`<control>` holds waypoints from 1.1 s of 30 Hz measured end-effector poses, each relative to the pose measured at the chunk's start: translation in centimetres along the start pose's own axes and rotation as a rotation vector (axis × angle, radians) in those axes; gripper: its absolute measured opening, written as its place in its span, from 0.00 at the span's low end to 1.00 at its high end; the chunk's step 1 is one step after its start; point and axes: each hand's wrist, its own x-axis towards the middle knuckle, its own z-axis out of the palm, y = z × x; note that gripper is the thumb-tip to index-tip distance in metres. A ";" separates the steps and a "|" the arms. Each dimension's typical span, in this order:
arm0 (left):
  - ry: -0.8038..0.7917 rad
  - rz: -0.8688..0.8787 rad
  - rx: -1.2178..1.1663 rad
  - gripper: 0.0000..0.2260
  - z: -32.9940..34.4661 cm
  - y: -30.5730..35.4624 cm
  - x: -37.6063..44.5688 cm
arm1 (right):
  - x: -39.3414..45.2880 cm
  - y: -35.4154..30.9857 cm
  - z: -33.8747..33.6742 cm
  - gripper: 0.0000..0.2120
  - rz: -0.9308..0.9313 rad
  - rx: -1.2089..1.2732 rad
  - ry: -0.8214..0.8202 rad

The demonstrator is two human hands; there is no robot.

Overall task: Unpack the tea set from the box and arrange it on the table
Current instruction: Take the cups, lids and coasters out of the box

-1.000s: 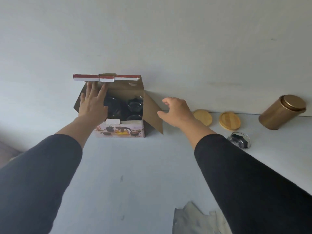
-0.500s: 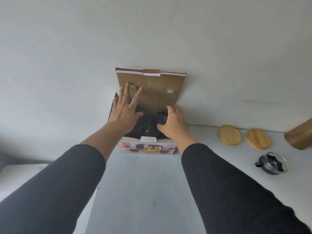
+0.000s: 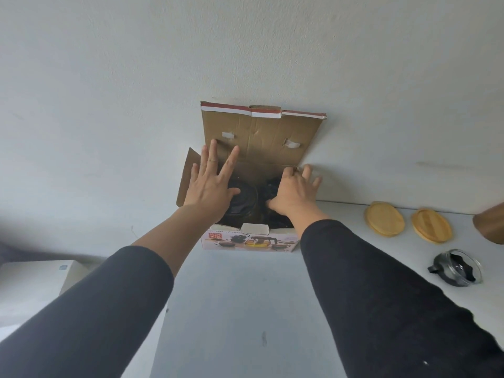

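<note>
**Both hands over the open box**

My left hand [image 3: 210, 186] is spread flat, fingers straight and apart, above the left side of the cardboard box [image 3: 249, 242], which stands at the back of the table [image 3: 234, 309] against the wall. Its lid [image 3: 261, 137] stands up behind my fingertips. My right hand [image 3: 294, 192] reaches over the right side of the opening, fingers loosely extended toward the far edge; whether they press the cardboard or only hover I cannot tell, but they grasp nothing. Dark tea pieces [image 3: 244, 200] sit inside the box, between and under my hands (too shadowed to sort out). To the right on the table lie two round wooden lids [image 3: 384, 219] side by side, and nearer me a glass cup [image 3: 458, 271] on its side.
</note>
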 end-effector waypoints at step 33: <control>0.165 -0.132 -0.081 0.38 0.6 2.7 -1.2 | -11.0 16.6 1.1 0.39 0.605 1.009 0.489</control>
